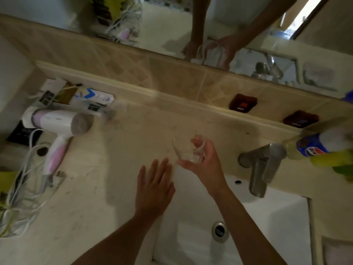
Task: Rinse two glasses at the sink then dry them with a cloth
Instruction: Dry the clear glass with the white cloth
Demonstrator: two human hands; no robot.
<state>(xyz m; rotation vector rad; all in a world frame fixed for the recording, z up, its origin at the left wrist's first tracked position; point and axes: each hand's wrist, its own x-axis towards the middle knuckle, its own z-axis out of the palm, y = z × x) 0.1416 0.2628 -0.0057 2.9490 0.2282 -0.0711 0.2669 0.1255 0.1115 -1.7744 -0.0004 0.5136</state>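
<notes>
Sink (pixel 267 217) rim below right hand's (pixel 206 169) glass (pixel 188 152).

A beige counter (pixel 118 169) bears a hairdryer (pixel 57 129) beside the white sink (pixel 277 217).

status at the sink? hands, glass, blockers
Right hand grip on glass, held over the counter left of the tap. Left hand open, empty. Second glass, cloth not seen. Nothing blocking.
</notes>
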